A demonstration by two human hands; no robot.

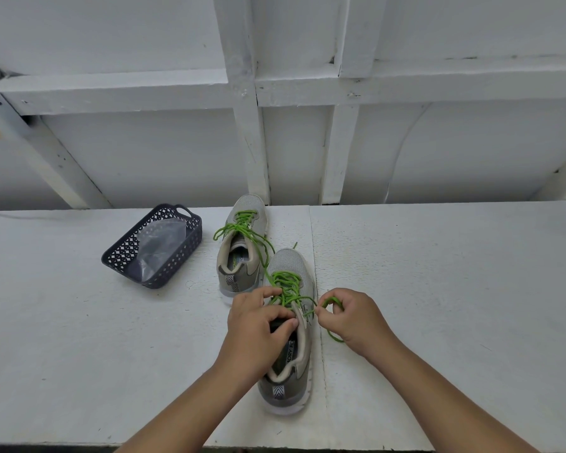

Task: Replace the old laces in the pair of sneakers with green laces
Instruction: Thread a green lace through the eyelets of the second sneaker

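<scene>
We have both sneakers threaded in green — the far sneaker point(242, 243) lies untied. Our left hand point(258, 325) grips the near sneaker point(290, 338)'s tongue; our right hand point(350, 318) pinches its green lace point(332, 302) — tying seems left.

grey knitted-mesh cloth sneakers point(288, 273) carry matt green cord laces point(286, 286); dark perforated plastic basket point(195, 233) holds a glossy clear plastic bag point(159, 246); white table point(438, 273) looks rough, pebbled.

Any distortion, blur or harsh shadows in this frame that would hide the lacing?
Head view: wide-angle bending curves the table edge and wall beams; lighting is soft and even, shadows faint, no glare; the near sneaker, its green lace and both hands, left and right, look sharp; only the frame's corners look soft.
</scene>
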